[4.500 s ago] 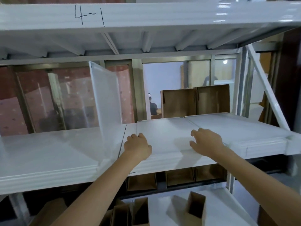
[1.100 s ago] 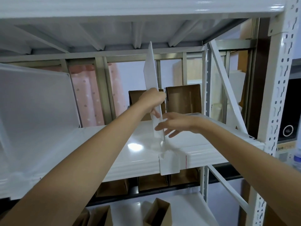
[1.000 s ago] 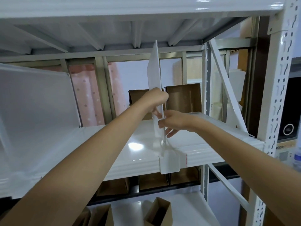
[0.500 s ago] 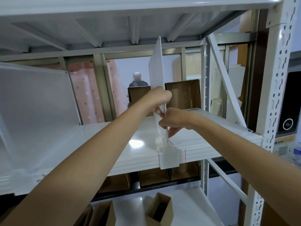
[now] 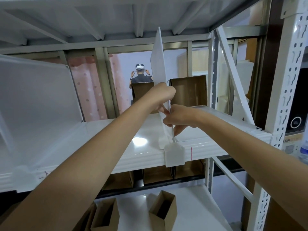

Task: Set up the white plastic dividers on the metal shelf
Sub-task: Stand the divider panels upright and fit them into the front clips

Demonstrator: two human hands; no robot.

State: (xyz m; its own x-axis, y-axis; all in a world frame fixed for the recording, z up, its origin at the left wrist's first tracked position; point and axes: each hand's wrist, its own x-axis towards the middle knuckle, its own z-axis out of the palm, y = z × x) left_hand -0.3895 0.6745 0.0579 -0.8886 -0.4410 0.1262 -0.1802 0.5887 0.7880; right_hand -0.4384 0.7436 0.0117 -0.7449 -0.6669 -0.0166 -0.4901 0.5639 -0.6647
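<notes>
1. Nearest the camera, open cardboard boxes [image 5: 164, 212] stand on the lower level, below the work; two bare forearms reach up and over them toward the shelf.

2. At the front lip of the metal shelf [image 5: 93, 157] a white clip tab [image 5: 174, 154] hangs over the edge, just left of a thin red mark [image 5: 191, 153]; this foot belongs to the divider being set and looks seated over the lip, though how firmly cannot be told.

3. The white plastic divider [image 5: 159, 64] stands nearly upright on the shelf, seen almost edge-on, its top close under the shelf above; it looks thin, light and slightly flexible, smooth enough to slip, so it will likely bow if pushed high up.

4. The left hand [image 5: 162, 97] grips the sheet's front edge from the left, fingers curled round it; the right hand [image 5: 179, 118] pinches the same edge lower down from the right; holding low near the foot, as here, seems the sound place, since force there goes into the clip, not into bending the panel.

5. Further left a second divider [image 5: 38, 97], translucent, stands already placed.

6. Beyond the shelf, cardboard boxes [image 5: 188, 92] and, far off, a person [image 5: 141, 75].
</notes>
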